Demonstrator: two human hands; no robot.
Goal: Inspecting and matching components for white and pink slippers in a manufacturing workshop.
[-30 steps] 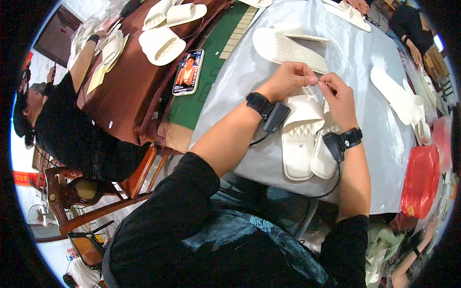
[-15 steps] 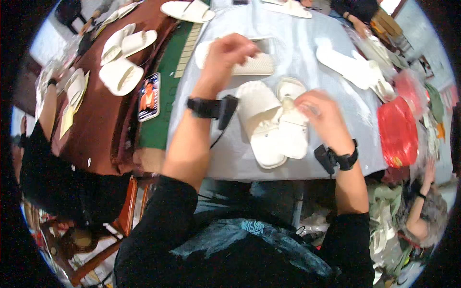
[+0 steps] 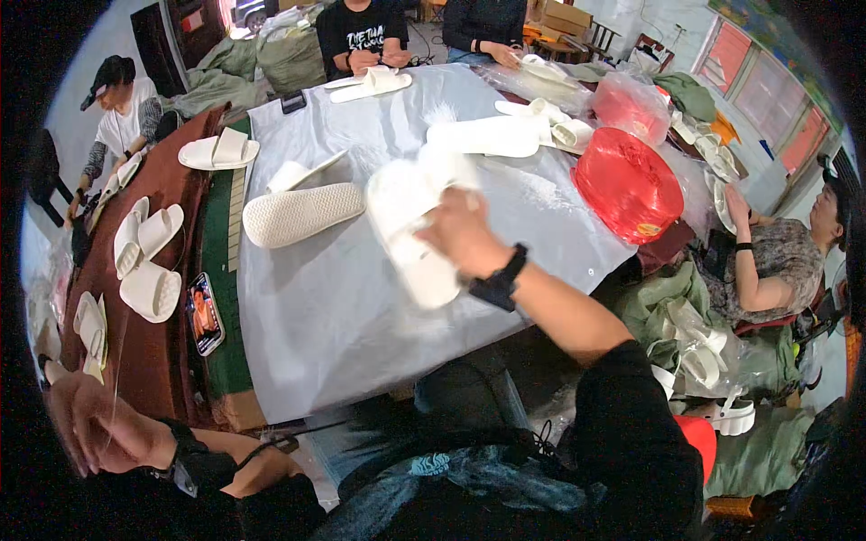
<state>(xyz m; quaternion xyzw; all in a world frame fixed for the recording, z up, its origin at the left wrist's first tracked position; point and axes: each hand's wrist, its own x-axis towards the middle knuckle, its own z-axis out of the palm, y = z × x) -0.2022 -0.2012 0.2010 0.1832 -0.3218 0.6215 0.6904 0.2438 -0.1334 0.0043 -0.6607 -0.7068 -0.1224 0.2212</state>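
A pair of white slippers [image 3: 424,275] is near the middle of the grey-covered table, smeared by motion. My right hand [image 3: 465,230] lies over them with its fingers curled against the upper parts, closed on the slippers. Far out at the lower left, beside the brown-covered table, is my left hand [image 3: 104,424]. Its fingers point down and are blurred, and a faint thin line runs by them; whether they hold anything is unclear. Left of the pair, a white slipper [image 3: 305,215] rests on its side with the patterned sole showing, and another one is partly hidden behind it.
Bundled red plastic [image 3: 630,185] sits at the table's right edge. A phone [image 3: 206,314] lies on the green strip at left. More white slippers [image 3: 149,290] are on the brown table [image 3: 171,356]. Other people work around the tables. Green sacks [image 3: 672,298] stand at right.
My left hand has swung from above the table to the far lower left. My right hand has come down onto the slipper pair. The view has tilted up and shifted, showing more people.
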